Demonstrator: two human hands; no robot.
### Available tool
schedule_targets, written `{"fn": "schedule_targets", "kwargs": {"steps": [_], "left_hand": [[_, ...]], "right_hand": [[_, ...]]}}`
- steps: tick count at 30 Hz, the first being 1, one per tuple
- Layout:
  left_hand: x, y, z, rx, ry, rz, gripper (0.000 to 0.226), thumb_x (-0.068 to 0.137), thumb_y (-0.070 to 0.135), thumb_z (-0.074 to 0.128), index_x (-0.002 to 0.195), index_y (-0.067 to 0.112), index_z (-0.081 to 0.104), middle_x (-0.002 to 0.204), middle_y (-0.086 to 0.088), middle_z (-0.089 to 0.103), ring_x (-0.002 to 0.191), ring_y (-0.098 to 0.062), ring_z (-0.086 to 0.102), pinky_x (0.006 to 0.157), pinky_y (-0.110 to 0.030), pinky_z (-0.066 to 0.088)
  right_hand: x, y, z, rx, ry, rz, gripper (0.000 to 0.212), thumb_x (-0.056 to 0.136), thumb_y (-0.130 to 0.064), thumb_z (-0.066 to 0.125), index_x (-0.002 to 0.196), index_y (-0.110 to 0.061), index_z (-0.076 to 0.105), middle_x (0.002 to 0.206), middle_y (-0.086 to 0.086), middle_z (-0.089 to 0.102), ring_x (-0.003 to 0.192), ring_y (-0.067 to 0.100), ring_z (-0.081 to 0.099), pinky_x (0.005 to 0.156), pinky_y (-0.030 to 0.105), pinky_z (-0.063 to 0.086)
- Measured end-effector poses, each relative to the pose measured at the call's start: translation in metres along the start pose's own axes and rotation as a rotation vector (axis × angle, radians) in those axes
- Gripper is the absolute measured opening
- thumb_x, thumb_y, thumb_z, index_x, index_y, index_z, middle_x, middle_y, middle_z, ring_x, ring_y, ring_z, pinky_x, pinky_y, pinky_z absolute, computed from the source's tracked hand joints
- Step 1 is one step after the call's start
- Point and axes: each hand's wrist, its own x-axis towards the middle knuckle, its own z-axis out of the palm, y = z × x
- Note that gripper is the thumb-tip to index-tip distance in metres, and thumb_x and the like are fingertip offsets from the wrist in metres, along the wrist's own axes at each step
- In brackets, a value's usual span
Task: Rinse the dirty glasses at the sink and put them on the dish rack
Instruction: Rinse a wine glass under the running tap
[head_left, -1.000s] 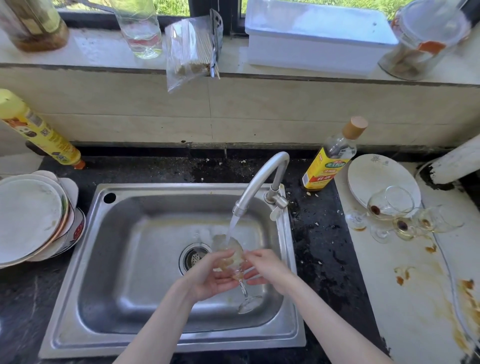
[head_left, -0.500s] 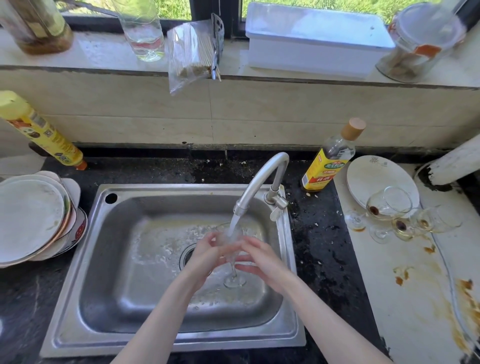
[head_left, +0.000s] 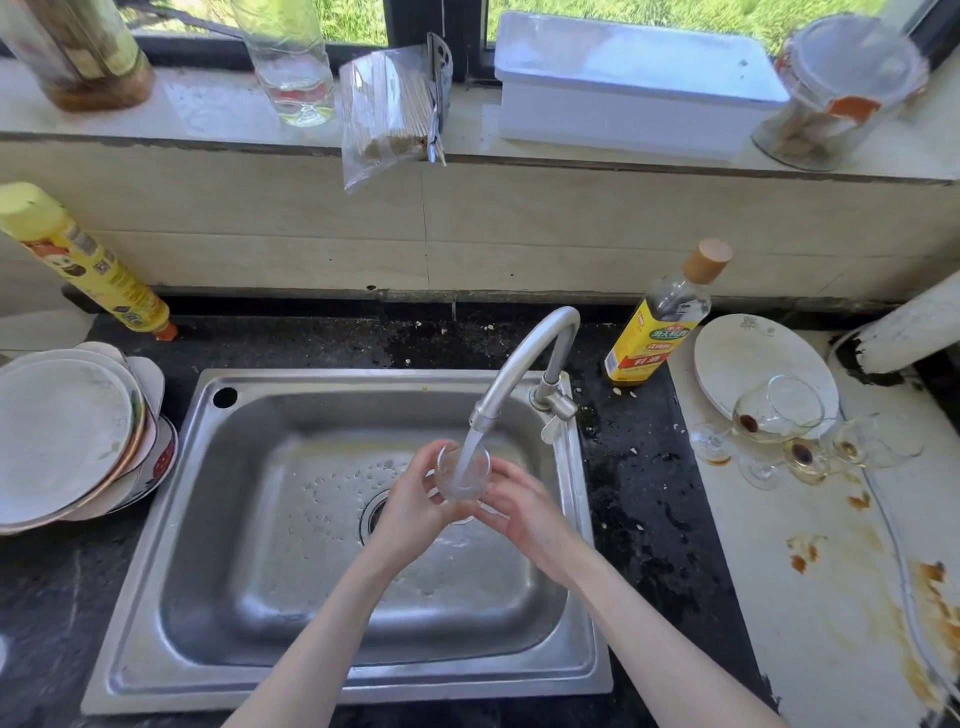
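Two hands, left hand (head_left: 410, 512) and right hand (head_left: 524, 512), cup an upright glass (head_left: 462, 470) under the running faucet (head_left: 524, 364) above the sink (head_left: 156, 519).

This is a home kitchen. A steel sink (head_left: 156, 571) with a running tap (head_left: 524, 358) is set into a dark stone desk (head_left: 654, 519), with stacked plates (head_left: 62, 441), a sauce bottle (head_left: 654, 332) and dirty glasses (head_left: 779, 415) alongside. Jars (head_left: 841, 88) and a box (head_left: 623, 88) line the tiled windowsill (head_left: 208, 109).

A stack of white plates (head_left: 62, 441) sits left on the dark counter (head_left: 649, 519). A yellow-labelled bottle (head_left: 660, 327) stands near a white plate (head_left: 748, 358). A white lidded box (head_left: 623, 83) rests on the windowsill (head_left: 208, 104).
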Motion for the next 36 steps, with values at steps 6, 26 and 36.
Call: {"fn": "schedule_targets", "kwargs": {"steps": [6, 26, 36], "left_hand": [[-0.001, 0.0, 0.001, 0.012, -0.016, 0.036, 0.062, 0.068, -0.012, 0.072, 0.113, 0.025, 0.05, 0.11, 0.006, 0.061, 0.098, -0.009, 0.06, 0.078, -0.016, 0.048], [-0.007, -0.014, 0.004, 0.011, -0.003, -0.145, 0.054, 0.069, 0.002, 0.078, 0.112, 0.025, 0.055, 0.102, -0.002, 0.067, 0.085, -0.012, 0.065, 0.07, -0.019, 0.051], [-0.002, -0.004, -0.003, -0.109, -0.029, -0.344, 0.034, 0.09, 0.034, 0.057, 0.112, 0.009, 0.059, 0.092, -0.015, 0.065, 0.068, -0.019, 0.065, 0.063, -0.024, 0.054]], "right_hand": [[0.0, 0.005, 0.001, 0.045, -0.006, -0.037, 0.034, 0.079, -0.009, 0.056, 0.113, -0.01, 0.057, 0.103, 0.005, 0.069, 0.093, 0.014, 0.066, 0.085, 0.029, 0.051], [-0.003, 0.016, -0.006, -0.225, 0.053, 0.063, 0.022, 0.094, -0.029, 0.054, 0.113, -0.021, 0.061, 0.109, 0.001, 0.068, 0.098, 0.015, 0.064, 0.09, 0.028, 0.051], [0.005, -0.008, 0.003, -0.314, 0.15, 0.237, 0.038, 0.091, -0.055, 0.046, 0.092, -0.02, 0.062, 0.073, 0.005, 0.061, 0.059, 0.016, 0.06, 0.071, 0.034, 0.057]]}}
